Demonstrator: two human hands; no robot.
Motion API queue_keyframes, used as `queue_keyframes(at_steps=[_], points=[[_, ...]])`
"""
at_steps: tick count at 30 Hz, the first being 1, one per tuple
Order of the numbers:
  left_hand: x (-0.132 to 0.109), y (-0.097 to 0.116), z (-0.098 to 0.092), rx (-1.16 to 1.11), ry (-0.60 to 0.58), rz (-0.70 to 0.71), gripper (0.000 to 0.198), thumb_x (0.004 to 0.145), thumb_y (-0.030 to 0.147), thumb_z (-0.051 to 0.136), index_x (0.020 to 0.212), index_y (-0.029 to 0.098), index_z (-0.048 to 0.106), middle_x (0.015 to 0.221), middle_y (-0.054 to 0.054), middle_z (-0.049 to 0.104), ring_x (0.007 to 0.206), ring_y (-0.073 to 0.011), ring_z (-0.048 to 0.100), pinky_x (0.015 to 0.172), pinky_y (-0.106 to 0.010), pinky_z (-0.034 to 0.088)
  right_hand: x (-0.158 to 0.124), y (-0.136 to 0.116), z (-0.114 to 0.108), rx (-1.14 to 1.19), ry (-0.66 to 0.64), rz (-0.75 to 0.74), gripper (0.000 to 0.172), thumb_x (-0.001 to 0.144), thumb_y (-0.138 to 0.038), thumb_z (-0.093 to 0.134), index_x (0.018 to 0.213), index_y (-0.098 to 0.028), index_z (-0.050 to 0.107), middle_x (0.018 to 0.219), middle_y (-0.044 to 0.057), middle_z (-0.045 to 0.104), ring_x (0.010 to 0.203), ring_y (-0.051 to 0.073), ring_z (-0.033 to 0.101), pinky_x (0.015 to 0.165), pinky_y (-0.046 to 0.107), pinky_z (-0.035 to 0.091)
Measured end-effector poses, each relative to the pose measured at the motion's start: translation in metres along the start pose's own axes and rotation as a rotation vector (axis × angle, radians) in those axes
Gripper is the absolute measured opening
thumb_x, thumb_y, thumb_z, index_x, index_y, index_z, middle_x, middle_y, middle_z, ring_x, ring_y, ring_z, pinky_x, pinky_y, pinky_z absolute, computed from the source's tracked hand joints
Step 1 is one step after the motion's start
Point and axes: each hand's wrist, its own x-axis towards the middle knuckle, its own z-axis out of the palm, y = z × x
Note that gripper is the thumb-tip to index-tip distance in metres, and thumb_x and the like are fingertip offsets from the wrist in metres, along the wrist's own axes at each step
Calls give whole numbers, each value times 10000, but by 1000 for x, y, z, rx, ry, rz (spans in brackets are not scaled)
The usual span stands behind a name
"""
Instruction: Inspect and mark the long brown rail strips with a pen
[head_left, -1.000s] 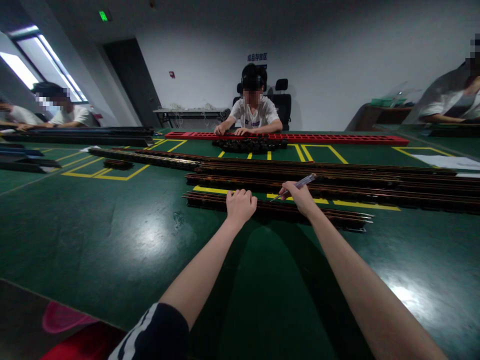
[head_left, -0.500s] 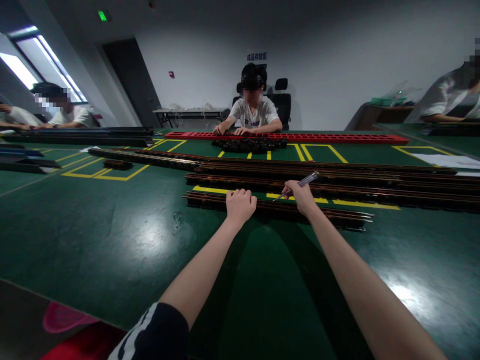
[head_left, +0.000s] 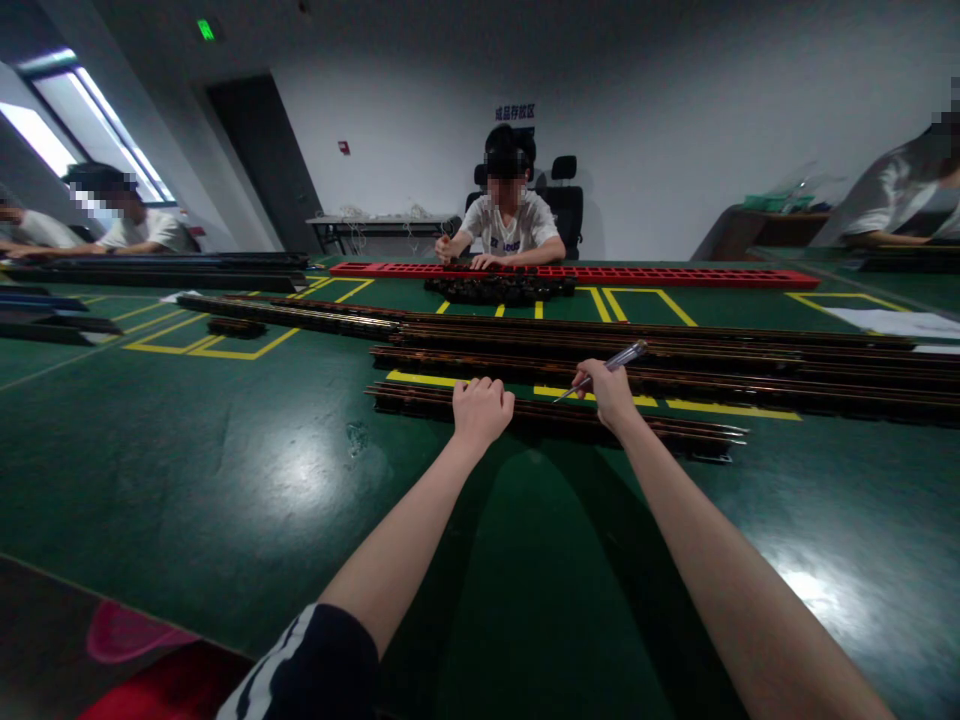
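My left hand (head_left: pixel 482 408) is closed in a fist and rests on the nearest long dark rail strip (head_left: pixel 675 432), which lies across the green table (head_left: pixel 225 470). My right hand (head_left: pixel 609 391) is closed on a clear-handled screwdriver (head_left: pixel 609 363). Its tip points down and left toward the same strip. What the left fingers hold, if anything, is hidden.
More long dark strips (head_left: pixel 750 385) lie behind the near one. Farther back are a long red tray (head_left: pixel 570 272) and a pile of small black parts (head_left: pixel 499 290), where a seated person (head_left: pixel 504 215) works. Other people sit at far left and far right.
My right hand and the screwdriver have shifted slightly to the right along the strip. The left hand has stayed in place. The person opposite has raised one hand a little.
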Motion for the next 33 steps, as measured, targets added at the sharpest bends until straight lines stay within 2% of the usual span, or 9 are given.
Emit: queue_keyframes(at_steps=[12,20,23,28,33], points=[[-1,1,-1,8,16,18,303,908,231,386,806,189,668,888,-87,713,832,-226,625,846,-399,359,0,0,0,-17,-40,-12,235,688,-292,520,470,-203,533,424,1,516,407,116,475,456,258,413],[-6,13,-1,20,33,165,350,947,251,340,861,166,669,917,-92,698,869,-225,607,885,-407,334,-1,1,0,-33,-53,-15,244,690,-289,526,461,-204,540,428,2,530,417,118,478,463,257,409],[-7,17,0,4,6,203,361,958,257,328,898,165,672,939,-86,699,875,-217,609,863,-395,344,-1,0,1,-24,-41,-8,239,674,-275,523,446,-202,539,423,4,526,409,114,467,451,254,400],[-8,20,2,2,-38,194,397,975,270,298,901,160,673,916,-82,696,854,-209,616,796,-373,356,0,1,3,-30,-37,-20,239,673,-276,515,446,-200,529,413,1,518,397,111,454,436,250,393],[-6,21,1,31,-55,167,368,962,268,325,858,171,665,917,-80,688,876,-220,605,800,-382,346,0,0,3,-74,-19,-36,250,672,-282,509,441,-188,535,414,2,520,400,109,461,443,245,397]])
